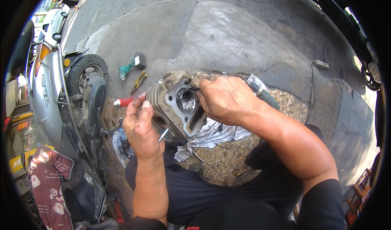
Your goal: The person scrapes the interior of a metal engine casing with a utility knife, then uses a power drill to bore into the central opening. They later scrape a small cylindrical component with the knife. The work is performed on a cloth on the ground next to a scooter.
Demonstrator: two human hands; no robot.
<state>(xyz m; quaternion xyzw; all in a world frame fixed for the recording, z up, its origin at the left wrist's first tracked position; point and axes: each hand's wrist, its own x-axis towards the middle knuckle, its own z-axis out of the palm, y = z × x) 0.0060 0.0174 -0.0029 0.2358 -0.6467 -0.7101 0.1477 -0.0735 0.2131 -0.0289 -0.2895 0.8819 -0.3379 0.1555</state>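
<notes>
Hands apart: right hand (226,99) pinches a dark piece (195,88) at the cylinder head (176,108); left hand (140,128), grip indeterminable. Weak bracing could let the head rock.

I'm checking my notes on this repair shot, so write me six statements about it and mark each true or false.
1. The left hand and right hand are on opposite sides of the finned metal part. True.
2. Both hands wear gloves. False: both are bare.
3. Yellow-handled pliers lie near the green power drill. True.
4. The green power drill is in the right hand. False: it lies on the ground.
5. A silver scooter stands on the picture's left. True.
6. A lid hides the metal part's round recess. False: the recess is open to view.
</notes>
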